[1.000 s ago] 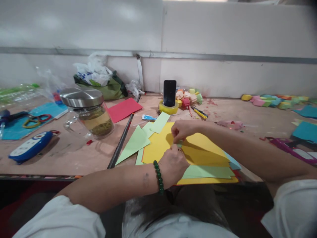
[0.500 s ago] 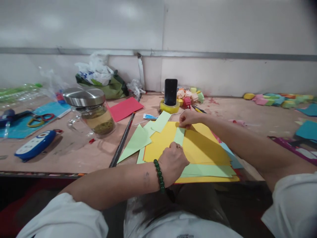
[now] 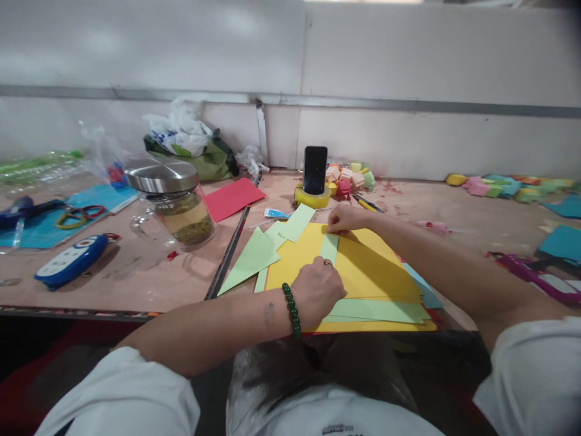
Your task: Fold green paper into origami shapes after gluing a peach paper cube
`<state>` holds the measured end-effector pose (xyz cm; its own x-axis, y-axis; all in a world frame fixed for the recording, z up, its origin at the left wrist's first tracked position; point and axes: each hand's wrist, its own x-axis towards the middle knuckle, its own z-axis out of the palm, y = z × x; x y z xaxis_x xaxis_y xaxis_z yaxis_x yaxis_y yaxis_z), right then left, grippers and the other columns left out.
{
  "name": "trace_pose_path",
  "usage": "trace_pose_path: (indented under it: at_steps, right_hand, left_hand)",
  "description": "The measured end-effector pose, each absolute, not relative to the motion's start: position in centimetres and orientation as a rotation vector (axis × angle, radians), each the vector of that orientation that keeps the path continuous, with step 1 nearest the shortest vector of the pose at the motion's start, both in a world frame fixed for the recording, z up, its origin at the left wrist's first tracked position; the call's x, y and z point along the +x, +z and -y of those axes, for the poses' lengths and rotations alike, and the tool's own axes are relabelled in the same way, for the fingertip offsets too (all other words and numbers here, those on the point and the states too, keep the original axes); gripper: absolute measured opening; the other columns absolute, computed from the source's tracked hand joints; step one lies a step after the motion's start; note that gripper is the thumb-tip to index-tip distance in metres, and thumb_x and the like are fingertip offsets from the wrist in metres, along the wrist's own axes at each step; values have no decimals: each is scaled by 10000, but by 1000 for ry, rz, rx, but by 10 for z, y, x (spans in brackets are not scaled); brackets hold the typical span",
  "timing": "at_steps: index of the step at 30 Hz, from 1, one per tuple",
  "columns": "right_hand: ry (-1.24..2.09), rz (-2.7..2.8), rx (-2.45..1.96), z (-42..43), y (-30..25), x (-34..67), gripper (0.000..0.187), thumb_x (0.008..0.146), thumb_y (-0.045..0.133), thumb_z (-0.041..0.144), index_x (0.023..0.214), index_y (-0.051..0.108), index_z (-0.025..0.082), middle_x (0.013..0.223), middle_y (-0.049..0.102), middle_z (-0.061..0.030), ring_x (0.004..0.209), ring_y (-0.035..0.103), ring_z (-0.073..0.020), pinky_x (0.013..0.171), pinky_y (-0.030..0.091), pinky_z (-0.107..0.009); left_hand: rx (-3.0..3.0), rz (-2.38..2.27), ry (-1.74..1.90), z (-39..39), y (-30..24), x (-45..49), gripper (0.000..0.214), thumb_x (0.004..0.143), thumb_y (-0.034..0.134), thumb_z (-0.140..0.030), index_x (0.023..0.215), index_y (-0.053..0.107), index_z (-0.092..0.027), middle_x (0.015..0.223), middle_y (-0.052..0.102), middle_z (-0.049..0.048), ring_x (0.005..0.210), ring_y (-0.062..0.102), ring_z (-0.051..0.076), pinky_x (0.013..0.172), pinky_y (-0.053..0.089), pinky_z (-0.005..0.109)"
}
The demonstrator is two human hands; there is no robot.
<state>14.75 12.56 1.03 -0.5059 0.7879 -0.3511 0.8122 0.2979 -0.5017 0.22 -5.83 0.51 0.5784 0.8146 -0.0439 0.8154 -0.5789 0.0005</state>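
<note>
A narrow pale green paper strip (image 3: 329, 247) lies over a stack of yellow paper (image 3: 376, 266). My left hand (image 3: 320, 290), with a green bead bracelet at the wrist, is closed at the strip's near end. At the far end my right hand (image 3: 341, 219) pinches the strip between curled fingers. Other pale green pieces (image 3: 250, 260) overlap the stack's left edge, and a small green rectangle (image 3: 299, 221) rests by its far left corner. Longer green sheets (image 3: 381, 311) stick out along the near side.
Left of the stack stand a lidded glass mug (image 3: 188, 221) of tea and a blue-white device (image 3: 75, 260). Behind are a phone (image 3: 315, 169) propped on a yellow tape roll (image 3: 312, 196), folded paper pieces (image 3: 347, 180) and a cutter (image 3: 367, 203). Red paper (image 3: 233, 198) lies back left.
The view has shifted slightly. Both hands keep their hold at the two ends of the green strip, with hardly any visible movement.
</note>
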Motion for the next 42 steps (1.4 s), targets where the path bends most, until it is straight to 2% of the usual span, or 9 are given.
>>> trace_pose_path:
  at_steps: [3, 6, 11, 16, 19, 25, 30, 38, 42]
  right_hand:
    - [-961, -2518, 1704, -121, 10, 167, 539, 656, 632, 721, 607, 536, 194, 572, 571, -24, 574, 570, -157, 573, 472, -285]
    - [-1025, -2557, 1701, -109, 8, 183, 623, 737, 495, 776, 799, 613, 167, 785, 649, -71, 685, 597, -159, 632, 486, -276]
    - [-971, -2667, 1482, -102, 4, 192, 707, 653, 651, 719, 1091, 642, 165, 916, 668, -61, 809, 588, -180, 677, 436, -272]
    - [-958, -2719, 1458, -106, 3, 194, 703, 658, 631, 725, 1110, 671, 188, 966, 681, -60, 867, 598, -213, 715, 421, -292]
    - [-990, -2744, 1435, -105, 3, 193, 673, 702, 573, 736, 1090, 692, 199, 1019, 682, -64, 913, 599, -227, 741, 422, -301]
    - [-731, -2694, 1567, -98, 2, 184, 756, 646, 709, 626, 1240, 601, 171, 978, 680, -85, 839, 602, -219, 679, 407, -287]
    - [-737, -2690, 1583, -95, 5, 180, 752, 716, 585, 739, 1231, 622, 193, 1025, 687, -110, 902, 626, -262, 736, 428, -317]
    - [-640, -2686, 1617, -95, -1, 179, 1020, 590, 665, 775, 1415, 484, 202, 1180, 667, -144, 1071, 618, -345, 854, 473, -387]
    - [-613, -2677, 1644, -93, 0, 178, 978, 611, 673, 740, 1420, 482, 224, 1206, 669, -131, 1116, 610, -360, 894, 477, -409]
  left_hand:
    - [2705, -1522, 35, 49, 7, 0, 402, 908, 590, -441, 1102, 588, -90, 975, 653, 158, 952, 622, 265, 733, 529, 337]
    - [2700, -1523, 67, 38, 6, -5, 347, 915, 578, -387, 1114, 567, -103, 1022, 653, 153, 958, 644, 265, 778, 530, 354]
    - [2671, -1494, 95, 26, 6, -10, 305, 921, 480, -279, 1166, 549, -111, 1009, 672, 142, 916, 664, 255, 793, 522, 365]
    - [2612, -1511, 91, 21, 9, -12, 507, 856, 424, -97, 1362, 414, -128, 1042, 696, 129, 947, 670, 246, 794, 502, 351]
    - [2564, -1510, 119, 17, 11, -14, 520, 832, 422, -62, 1345, 418, -147, 1039, 702, 114, 960, 669, 236, 789, 489, 330]
    - [2296, -1495, 193, 5, 16, -24, 439, 801, 478, -76, 1233, 427, -128, 703, 648, 5, 686, 645, 194, 593, 437, 260]
    - [2050, -1521, 275, -2, 21, -30, 394, 789, 479, -63, 1169, 426, -151, 633, 600, -44, 494, 589, 138, 463, 376, 216]
    - [1866, -1441, 263, -4, 26, -30, 414, 752, 475, -30, 1134, 414, -177, 517, 581, -76, 514, 652, 162, 457, 404, 196]
    - [1812, -1387, 251, -8, 25, -34, 409, 730, 475, -30, 1102, 413, -189, 513, 580, -80, 549, 687, 179, 475, 437, 204]
